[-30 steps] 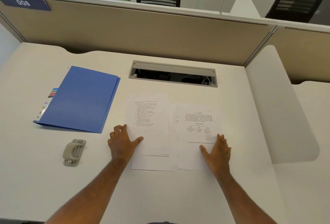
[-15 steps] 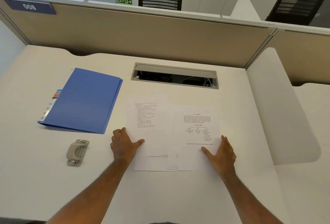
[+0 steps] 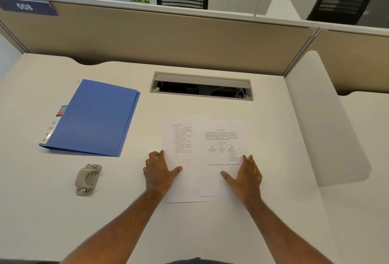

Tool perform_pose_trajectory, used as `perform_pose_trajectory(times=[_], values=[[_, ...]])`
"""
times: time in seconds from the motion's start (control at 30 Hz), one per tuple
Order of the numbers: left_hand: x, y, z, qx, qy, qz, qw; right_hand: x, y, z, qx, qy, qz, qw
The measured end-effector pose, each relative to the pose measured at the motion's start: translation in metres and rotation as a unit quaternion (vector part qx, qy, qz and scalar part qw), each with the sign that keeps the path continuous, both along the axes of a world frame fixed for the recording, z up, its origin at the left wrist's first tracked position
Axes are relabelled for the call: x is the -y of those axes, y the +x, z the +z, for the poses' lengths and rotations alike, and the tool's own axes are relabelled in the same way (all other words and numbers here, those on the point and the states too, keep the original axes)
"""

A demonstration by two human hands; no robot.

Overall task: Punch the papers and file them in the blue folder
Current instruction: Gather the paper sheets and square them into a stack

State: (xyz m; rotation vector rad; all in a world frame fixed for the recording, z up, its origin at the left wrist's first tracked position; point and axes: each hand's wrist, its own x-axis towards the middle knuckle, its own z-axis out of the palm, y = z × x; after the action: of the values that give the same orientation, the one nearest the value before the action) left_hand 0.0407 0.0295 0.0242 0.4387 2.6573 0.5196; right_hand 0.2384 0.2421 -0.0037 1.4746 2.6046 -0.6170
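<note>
Two printed white sheets lie overlapping on the desk in front of me: the left paper (image 3: 181,137) and the right paper (image 3: 221,141), which lies on top of it. My left hand (image 3: 160,171) rests flat on the left paper's outer edge, fingers spread. My right hand (image 3: 245,174) presses flat on the right paper's outer edge. A closed blue folder (image 3: 92,118) lies to the left. Nearer to me on the left sits a grey hole punch (image 3: 87,178), untouched.
A grey cable hatch (image 3: 201,85) is set into the desk behind the papers. A beige partition (image 3: 168,38) closes the back, and a white curved divider (image 3: 328,120) bounds the right side.
Both hands have slid inward, pushing the two sheets together so the right one overlaps the left more. The folder and punch have not moved.
</note>
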Motion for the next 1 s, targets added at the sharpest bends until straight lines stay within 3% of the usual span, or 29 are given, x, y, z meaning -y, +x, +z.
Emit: perform_pose_trajectory(times=[0.4,0.77,1.0], values=[[-0.029,0.016,0.009,0.079,0.090,0.056,0.991,0.033,-0.035,0.005,0.037,0.040,0.099,0.994],[-0.050,0.007,0.011,0.158,0.171,0.144,0.962,0.039,-0.045,0.008,0.045,0.036,0.091,0.994],[-0.054,0.001,0.010,0.159,0.179,0.141,0.961,0.039,-0.043,0.003,0.050,0.044,0.094,0.993]])
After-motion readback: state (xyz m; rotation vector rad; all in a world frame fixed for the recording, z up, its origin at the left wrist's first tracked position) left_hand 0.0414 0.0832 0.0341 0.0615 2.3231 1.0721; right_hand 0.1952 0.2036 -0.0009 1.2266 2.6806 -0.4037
